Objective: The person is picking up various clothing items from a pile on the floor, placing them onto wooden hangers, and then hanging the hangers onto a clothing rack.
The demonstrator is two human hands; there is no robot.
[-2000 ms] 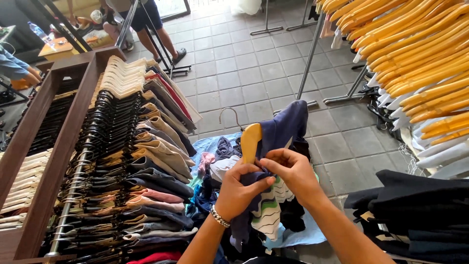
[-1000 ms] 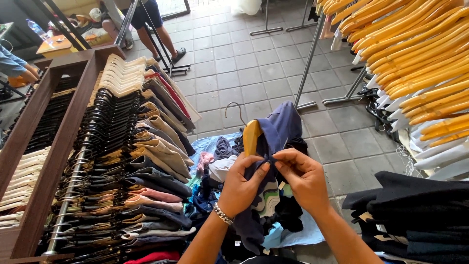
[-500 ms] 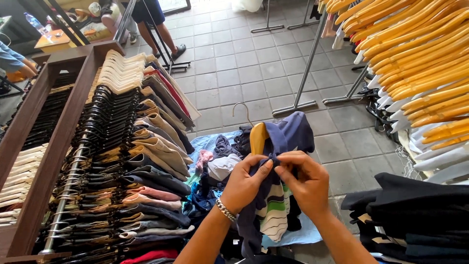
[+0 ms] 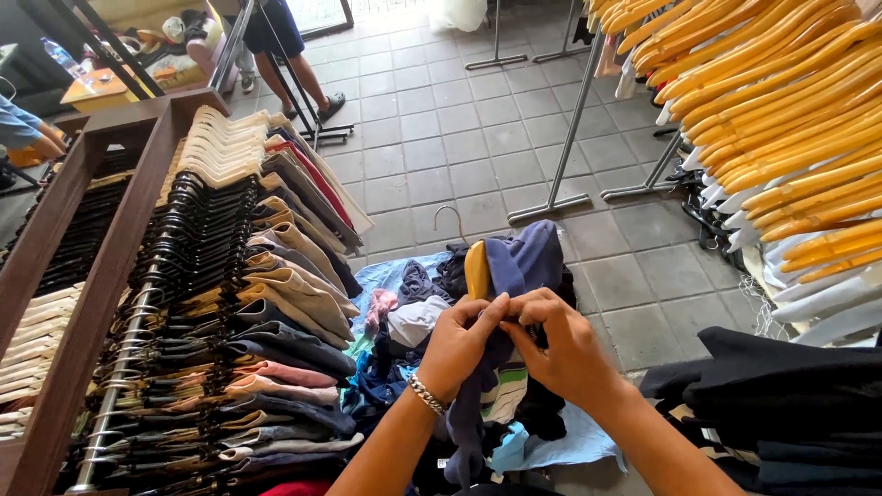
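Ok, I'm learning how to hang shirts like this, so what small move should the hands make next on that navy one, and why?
Probably keep closing the front near the collar. The left hand and right hand pinch the navy shirt together just below the yellow wooden hanger, which already sits inside it, while the lower part hangs loose over the clothes pile. Whether a button is there, I cannot tell.

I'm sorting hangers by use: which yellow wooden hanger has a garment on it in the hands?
The lone yellow hanger under the navy garment, gripped by both hands; the others hang on the rack at right.

Both hands (image 4: 514,344) have closed together on the navy shirt's (image 4: 514,266) collar.
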